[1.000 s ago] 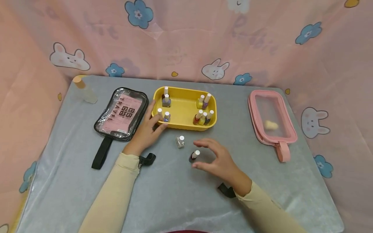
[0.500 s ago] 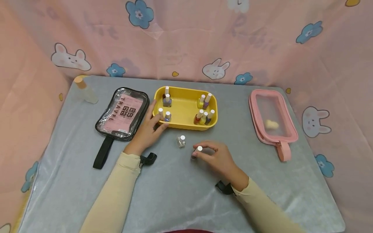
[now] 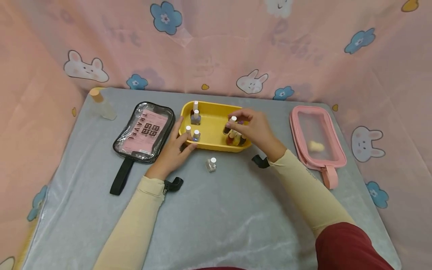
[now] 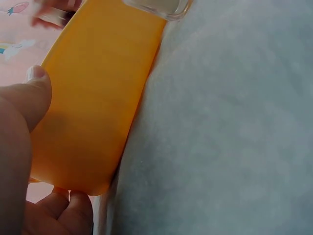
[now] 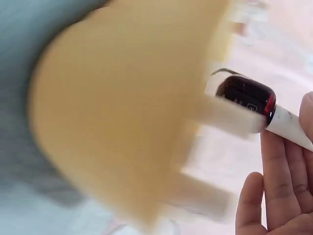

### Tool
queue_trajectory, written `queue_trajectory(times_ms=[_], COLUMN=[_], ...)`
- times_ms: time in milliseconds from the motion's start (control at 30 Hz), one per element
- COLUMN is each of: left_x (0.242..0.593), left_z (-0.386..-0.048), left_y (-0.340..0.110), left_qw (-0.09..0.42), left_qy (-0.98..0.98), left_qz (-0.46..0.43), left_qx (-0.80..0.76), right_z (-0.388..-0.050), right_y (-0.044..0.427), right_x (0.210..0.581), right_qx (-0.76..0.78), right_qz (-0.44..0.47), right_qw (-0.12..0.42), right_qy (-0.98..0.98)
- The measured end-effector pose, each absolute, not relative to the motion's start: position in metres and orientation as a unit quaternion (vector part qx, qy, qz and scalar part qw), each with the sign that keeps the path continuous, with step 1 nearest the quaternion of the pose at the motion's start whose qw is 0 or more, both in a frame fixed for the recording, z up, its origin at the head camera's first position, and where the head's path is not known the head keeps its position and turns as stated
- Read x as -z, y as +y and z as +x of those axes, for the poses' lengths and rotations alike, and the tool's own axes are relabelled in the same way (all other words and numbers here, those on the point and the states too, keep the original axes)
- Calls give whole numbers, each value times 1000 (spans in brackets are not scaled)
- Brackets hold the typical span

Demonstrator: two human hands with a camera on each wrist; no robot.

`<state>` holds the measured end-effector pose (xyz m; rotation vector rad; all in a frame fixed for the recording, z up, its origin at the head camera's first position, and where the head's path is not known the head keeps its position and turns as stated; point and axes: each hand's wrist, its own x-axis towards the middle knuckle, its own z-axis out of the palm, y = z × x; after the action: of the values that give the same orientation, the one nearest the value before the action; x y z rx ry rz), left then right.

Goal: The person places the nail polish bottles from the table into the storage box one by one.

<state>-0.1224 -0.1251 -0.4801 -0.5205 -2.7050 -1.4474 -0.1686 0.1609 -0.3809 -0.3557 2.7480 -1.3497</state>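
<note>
My right hand (image 3: 258, 131) pinches a dark nail polish bottle (image 3: 226, 129) by its white cap, over the right half of a yellow basket (image 3: 216, 146). In the right wrist view the nail polish bottle (image 5: 248, 98) looks dark red, close to the blurred basket (image 5: 112, 107). My left hand (image 3: 168, 155) holds the basket's near left corner; in the left wrist view, its thumb (image 4: 29, 98) lies at the rim and other fingers touch the end. Several nail polish bottles stand inside, grouped left and right, the right ones partly hidden. A clear nail polish bottle (image 3: 211, 165) stands in front.
A clear black-edged travel pouch (image 3: 145, 131) lies left of the basket. Behind it, far left, lies a bottle with a wooden-coloured cap (image 3: 102, 105). A pink pouch (image 3: 317, 138) with something pale yellow inside lies right. Grey cloth (image 3: 216, 217) covers the table.
My right hand has closed on the dark nail polish bottle, lifted it off the table and carried it forward over the basket. My left hand has stayed at the basket's corner.
</note>
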Motion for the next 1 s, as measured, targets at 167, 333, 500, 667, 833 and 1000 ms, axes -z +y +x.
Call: queue_trajectory(times_ms=[167,333,500,667,833,1000], left_x=[480,477,478,480,480,481], left_z=[-122,-121,-121,-120,-120,-121], left_y=[-122,-122,-123,-122,-122,-124], left_qw=[13,13,11,4,5,13], left_qy=[-870,-868,-866,-868,-870,-871], left_qz=[-170,-169,-166,-162,-160,-161], left_qx=[464,467,471,470,467,464], right_z=[-176,-176,-176,-157,-113,-85], right_y=[165,166,165,164,159,145], right_x=[400,405,403,394,401,431], right_qx=[388,359,317,336,463,521], right_qz=[-128,-162,-190,-226,-312,-293], right_qw=[76,81,79,-12,-105,-21], right_qy=[910,916,926,914,823,801])
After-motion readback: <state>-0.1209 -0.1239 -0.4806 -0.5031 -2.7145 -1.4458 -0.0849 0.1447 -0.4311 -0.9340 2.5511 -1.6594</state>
